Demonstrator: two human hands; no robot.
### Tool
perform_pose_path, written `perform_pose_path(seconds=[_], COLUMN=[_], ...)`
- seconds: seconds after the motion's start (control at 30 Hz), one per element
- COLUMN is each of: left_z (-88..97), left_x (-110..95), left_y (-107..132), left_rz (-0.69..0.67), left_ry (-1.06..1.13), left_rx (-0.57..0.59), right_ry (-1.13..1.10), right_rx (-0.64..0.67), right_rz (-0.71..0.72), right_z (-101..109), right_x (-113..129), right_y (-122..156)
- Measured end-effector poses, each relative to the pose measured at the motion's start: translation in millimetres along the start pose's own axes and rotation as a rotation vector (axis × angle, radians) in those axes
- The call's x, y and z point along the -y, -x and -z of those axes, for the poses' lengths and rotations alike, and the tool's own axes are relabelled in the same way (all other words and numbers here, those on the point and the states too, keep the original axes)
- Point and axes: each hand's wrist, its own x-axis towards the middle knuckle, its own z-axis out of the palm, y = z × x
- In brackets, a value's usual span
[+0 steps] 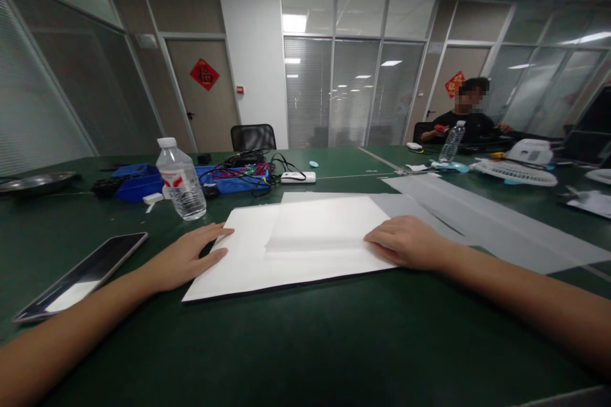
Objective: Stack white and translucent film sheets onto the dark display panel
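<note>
A white sheet of paper [243,270] lies on the green table, with a dark edge showing along its near side. On top of it is a smaller white paper piece or folded flap [319,224]; which of these it is I cannot tell. My left hand [184,257] rests at the sheet's left edge, thumb and forefinger apart on the paper. At the right side, my right hand [405,243] has its fingers pressed together at the edge of the upper white paper. The undersides of the right fingers are hidden.
Left of the paper are a phone [86,276] and a water bottle [181,181]. Blue trays [138,184] with cables stand behind. Translucent sheets [496,222] lie to the right, near a white fan [515,172]. A person [463,124] sits at the far right.
</note>
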Motion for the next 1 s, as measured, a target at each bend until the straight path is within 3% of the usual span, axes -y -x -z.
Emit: perform_pose_path(seconds=[0.17, 0.33, 0.43, 0.63, 0.8, 1.0], left_z=[0.9, 0.2, 0.3, 1.9, 1.4, 1.2], left_x=[-1, 0, 0, -2, -3, -2], left_y=[1, 0, -1, 0, -1, 0], left_rz=[-0.001, 0.005, -0.001, 0.005, -0.007, -0.007], left_ry=[-0.013, -0.013, -0.009, -0.014, -0.008, -0.002], left_rx=[0.006, -0.006, -0.006, 0.009, -0.006, -0.004], right_ry=[-0.168, -0.07, -0.023, -0.204, -0.159, -0.151], right_rx=[-0.047, -0.1, -0.023, 0.05, -0.004, 0.063], right_rz=[0.087, -0.221, -0.334, -0.159, -0.253, -0.252], right_z=[1, 1, -1, -1, -2, -2], right_x=[1, -21, -32, -22, -15, -26], right_y=[-1, 3, 6, 2, 0, 6])
